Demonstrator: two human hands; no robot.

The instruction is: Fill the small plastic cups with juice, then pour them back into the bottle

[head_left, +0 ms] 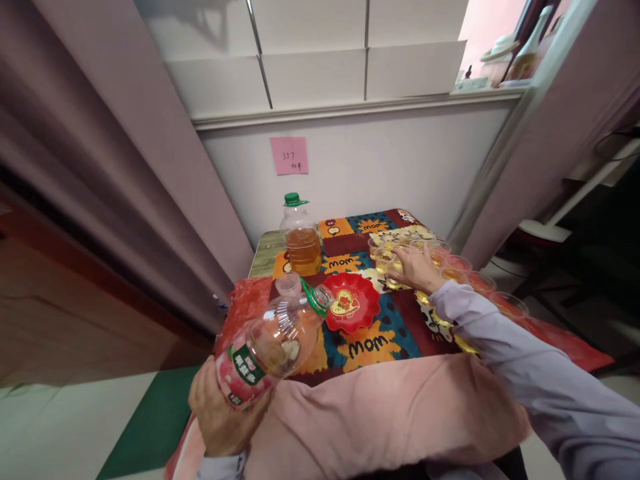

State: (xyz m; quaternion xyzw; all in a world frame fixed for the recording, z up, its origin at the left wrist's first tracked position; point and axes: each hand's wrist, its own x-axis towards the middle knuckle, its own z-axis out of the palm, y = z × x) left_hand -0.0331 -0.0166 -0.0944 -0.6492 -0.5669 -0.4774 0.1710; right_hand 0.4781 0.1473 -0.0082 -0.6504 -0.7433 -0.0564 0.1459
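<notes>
My left hand [220, 407] is wrapped round the lower part of a large clear juice bottle [280, 343] with a pink and green label. The bottle lies tilted, its uncapped mouth pointing right at the edge of a red scalloped plate [367, 307]. Little or no liquid shows inside it. Over at the right of the table, my right hand [417, 268] reaches among several clear plastic cups [454, 270] holding yellow liquid. Its thumb and fingers close on a cup [393, 272] at the left of the group; the hand partly hides the cups behind.
A second bottle [303, 250], green-capped and part full of amber juice, stands at the back left. An upturned-looking clear cup [289, 285] is beside the tilted bottle's neck. Red plastic sheet [245, 310] lies along the left edge. A white wall [360, 160] bounds the table behind.
</notes>
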